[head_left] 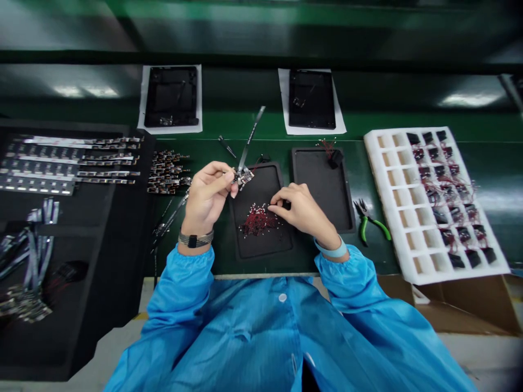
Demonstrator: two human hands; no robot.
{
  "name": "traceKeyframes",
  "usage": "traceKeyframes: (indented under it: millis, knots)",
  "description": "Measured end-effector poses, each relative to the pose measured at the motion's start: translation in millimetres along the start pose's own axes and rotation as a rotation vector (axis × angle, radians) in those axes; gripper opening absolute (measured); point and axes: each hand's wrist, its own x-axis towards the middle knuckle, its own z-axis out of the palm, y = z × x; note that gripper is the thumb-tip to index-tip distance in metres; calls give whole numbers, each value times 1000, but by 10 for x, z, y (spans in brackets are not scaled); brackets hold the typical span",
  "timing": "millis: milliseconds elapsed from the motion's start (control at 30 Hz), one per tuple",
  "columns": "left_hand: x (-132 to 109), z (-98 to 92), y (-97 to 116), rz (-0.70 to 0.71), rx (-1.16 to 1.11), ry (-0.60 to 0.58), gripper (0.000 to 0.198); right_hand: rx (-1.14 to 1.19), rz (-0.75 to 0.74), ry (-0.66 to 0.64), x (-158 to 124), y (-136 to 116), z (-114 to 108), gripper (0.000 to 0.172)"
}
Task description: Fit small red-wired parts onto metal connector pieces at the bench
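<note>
Red wires (258, 222) heap in a tray (265, 251) by the counter's (306, 265) near edge, seemingly for reach; I can't tell if my right grip (301, 209) holds one; my left grip (207, 195) pinches a circuit board (246, 177).

free: gap between hands (208, 193) | below: red wire pile (257, 221) | right: pliers (366, 219), foam tray (417, 218)
</note>
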Motion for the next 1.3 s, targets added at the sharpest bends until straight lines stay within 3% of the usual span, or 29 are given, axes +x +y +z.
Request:
traceKeyframes:
  millis: [233, 433, 600, 767, 867, 967, 1133, 1300]
  knots:
    - [36, -36, -42, 15, -22, 13, 30, -54, -111, -122, 4, -141, 187, 21]
    - [32, -17, -58, -6, 17, 24, 32, -60, -47, -60, 25, -65, 144, 11]
    - [41, -23, -90, -25, 29, 18, 32, -137, -1, -13, 18, -119, 265, 19]
    - [52, -19, -102, -29, 31, 19, 31, -72, -17, -13, 23, -171, 336, 8]
    - [47, -9, -91, -31, 21, 22, 31, 49, -23, 45, 35, -191, 260, 7]
    - [42, 0, -82, -33, 17, 24, 30, 335, 16, 107, 38, -220, 165, 8]
    - [47, -3, -90, -29, 34, 35, 29, 863, 152, 45, 30, -222, 127, 23]
    - [49, -17, -108, -23, 16, 30, 29, 959, 207, -1, 38, -160, 165, 28]
